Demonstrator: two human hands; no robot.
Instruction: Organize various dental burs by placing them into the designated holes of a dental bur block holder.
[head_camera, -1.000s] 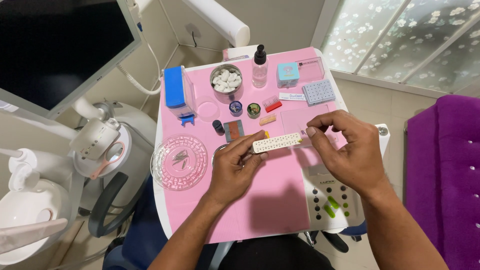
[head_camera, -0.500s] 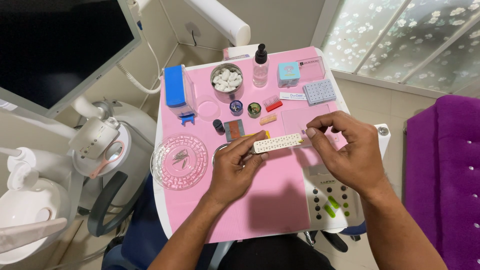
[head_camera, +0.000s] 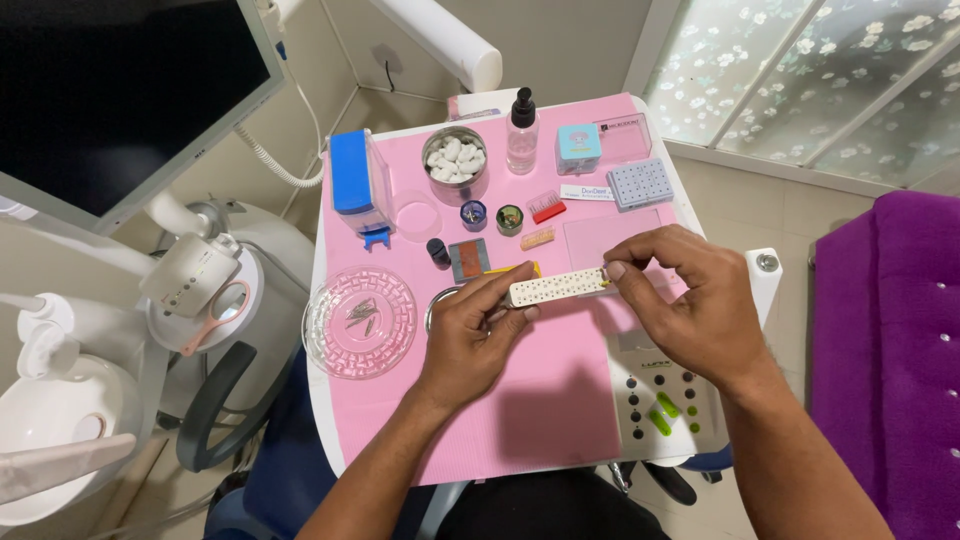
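1. The left hand (head_camera: 475, 335) and right hand (head_camera: 690, 305) pinch the ends of a white strip with holes (head_camera: 556, 287), held just above the pink tray (head_camera: 540, 400).
2. A glass dish (head_camera: 358, 322) sits left, maybe holding small tools.
3. A window (head_camera: 800, 70) is behind.

both forearms bare, no sleeves or gloves.

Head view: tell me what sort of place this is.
Most likely a dental clinic. A pink-covered tray sits on a chair-side unit with a spittoon basin, a bowl of cotton rolls, and both hands holding a perforated bur block.
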